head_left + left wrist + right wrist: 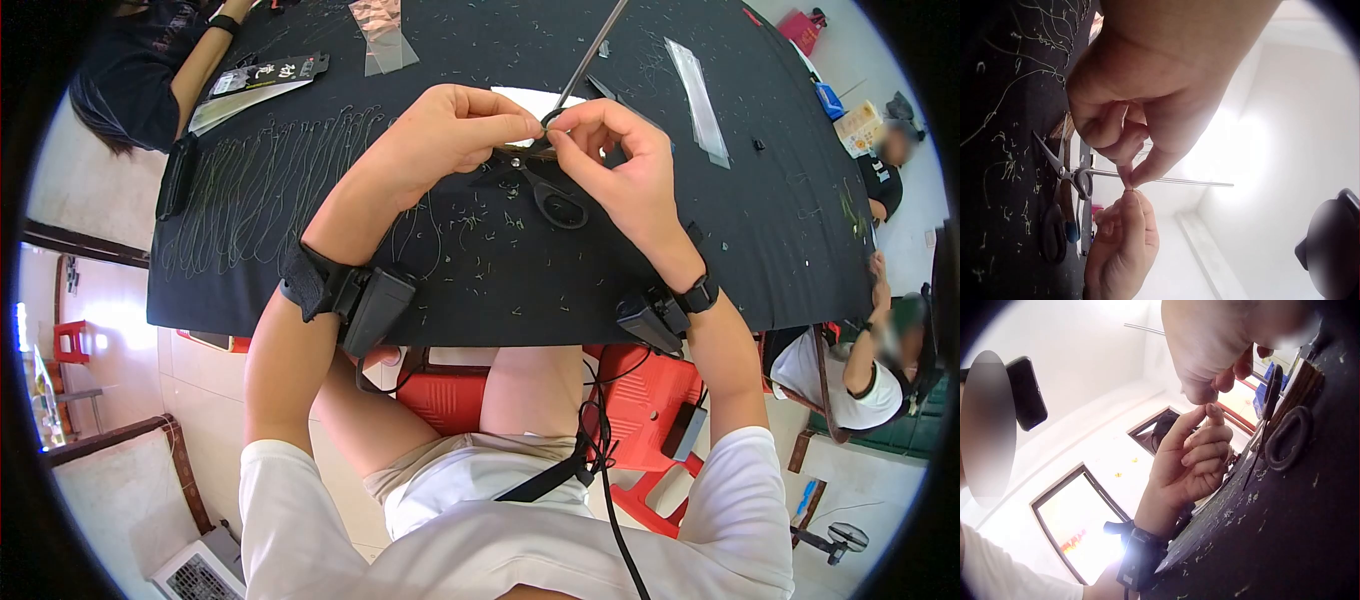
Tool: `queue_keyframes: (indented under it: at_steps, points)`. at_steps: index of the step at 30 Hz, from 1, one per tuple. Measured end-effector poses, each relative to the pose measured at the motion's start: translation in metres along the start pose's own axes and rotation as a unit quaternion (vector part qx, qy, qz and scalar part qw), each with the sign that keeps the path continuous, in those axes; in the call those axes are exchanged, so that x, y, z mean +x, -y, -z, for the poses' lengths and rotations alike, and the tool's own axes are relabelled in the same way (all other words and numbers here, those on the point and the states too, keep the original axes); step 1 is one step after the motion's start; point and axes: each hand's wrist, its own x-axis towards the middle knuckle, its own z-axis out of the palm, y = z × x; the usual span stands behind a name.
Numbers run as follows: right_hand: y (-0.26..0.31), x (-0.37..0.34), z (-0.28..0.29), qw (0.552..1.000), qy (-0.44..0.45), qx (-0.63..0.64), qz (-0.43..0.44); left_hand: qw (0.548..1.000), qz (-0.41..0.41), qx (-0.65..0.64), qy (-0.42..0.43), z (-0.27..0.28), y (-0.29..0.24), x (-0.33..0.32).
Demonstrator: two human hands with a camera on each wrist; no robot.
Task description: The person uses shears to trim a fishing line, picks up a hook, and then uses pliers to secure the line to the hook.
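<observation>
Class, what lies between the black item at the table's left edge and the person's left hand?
Rows of thin, looped strands on the black cloth; the head view shows this.

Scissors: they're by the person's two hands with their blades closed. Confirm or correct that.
Not closed: in the left wrist view the scissors are open, blades spread apart. They are by the person's left hand and right hand, as you said.

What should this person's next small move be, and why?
Probably a gentle pull apart by the left hand and right hand: their fingertips meet, pinching a tiny piece I can't make out, while thin looped lines and scattered clippings on the black cloth suggest knotting.
</observation>
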Motion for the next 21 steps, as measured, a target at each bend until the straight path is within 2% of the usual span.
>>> queue_keyframes:
  at_steps: [4, 6, 8, 9, 11, 12, 14, 15, 17, 18, 19, 21]
  points:
    - [0.001, 0.001, 0.001, 1.0, 0.016, -0.026, 0.006, 1.0, 0.001, -0.001, -0.002, 0.001, 0.003, 0.001]
    - [0.003, 0.004, 0.006, 0.999, 0.027, -0.041, 0.005, 0.999, 0.005, 0.031, -0.036, 0.0, 0.005, 0.003]
    - [0.001, 0.012, 0.018, 0.998, -0.054, -0.009, -0.031, 0.999, 0.003, 0.018, -0.05, 0.003, 0.006, 0.005]
    - [0.002, 0.018, 0.032, 0.995, -0.062, -0.067, -0.034, 0.998, 0.01, 0.003, -0.064, 0.004, 0.006, 0.004]
    - [0.003, 0.027, 0.06, 0.975, -0.006, -0.212, -0.068, 0.997, 0.001, -0.005, -0.077, 0.005, 0.004, 0.003]
    - [-0.001, 0.03, 0.067, 0.975, -0.005, -0.213, -0.067, 0.995, -0.004, -0.012, -0.095, 0.005, 0.004, 0.003]
    - [-0.01, 0.03, 0.077, 0.909, 0.101, -0.392, -0.098, 0.994, -0.011, -0.018, -0.11, 0.006, 0.003, 0.003]
    - [-0.015, 0.028, 0.079, 0.909, 0.099, -0.394, -0.096, 0.993, -0.01, -0.025, -0.113, 0.008, 0.005, 0.004]
    - [-0.026, 0.024, 0.079, 0.883, 0.152, -0.434, -0.095, 0.993, -0.014, -0.031, -0.116, 0.01, 0.004, 0.005]
    - [-0.031, 0.022, 0.077, 0.882, 0.148, -0.434, -0.108, 0.992, -0.01, -0.032, -0.124, 0.01, 0.003, 0.005]
    - [-0.033, 0.02, 0.073, 0.872, 0.138, -0.464, -0.08, 0.991, -0.007, -0.033, -0.131, 0.01, 0.002, 0.005]
    - [-0.034, 0.021, 0.069, 0.878, 0.121, -0.447, -0.123, 0.991, -0.004, -0.03, -0.13, 0.01, 0.002, 0.006]
